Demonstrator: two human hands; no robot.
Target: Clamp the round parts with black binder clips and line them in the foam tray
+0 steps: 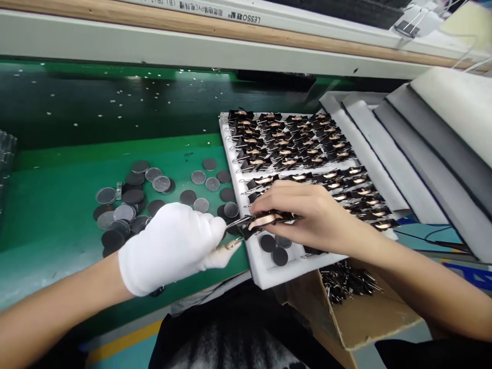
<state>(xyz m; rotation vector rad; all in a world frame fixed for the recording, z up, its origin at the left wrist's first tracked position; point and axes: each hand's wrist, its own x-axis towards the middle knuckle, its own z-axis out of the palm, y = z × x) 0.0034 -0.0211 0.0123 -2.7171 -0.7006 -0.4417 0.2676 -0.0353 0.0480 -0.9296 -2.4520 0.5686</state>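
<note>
My left hand [172,246], in a white glove, pinches the wire handles of a black binder clip [246,225] at the near left edge of a white foam tray [265,271]. My bare right hand [307,215] presses a copper coil piece [265,220] held in that clip, just above the tray. The tray carries several rows of black clips with copper coils [292,138]. Two loose dark discs [274,248] lie in the tray's near corner.
A scatter of dark and grey round discs [130,205] lies on the green mat [57,205] left of the tray. A cardboard box of loose binder clips [346,282] sits below the tray. Stacked white foam trays [434,143] lean at the right. A shelf rail [154,46] runs overhead.
</note>
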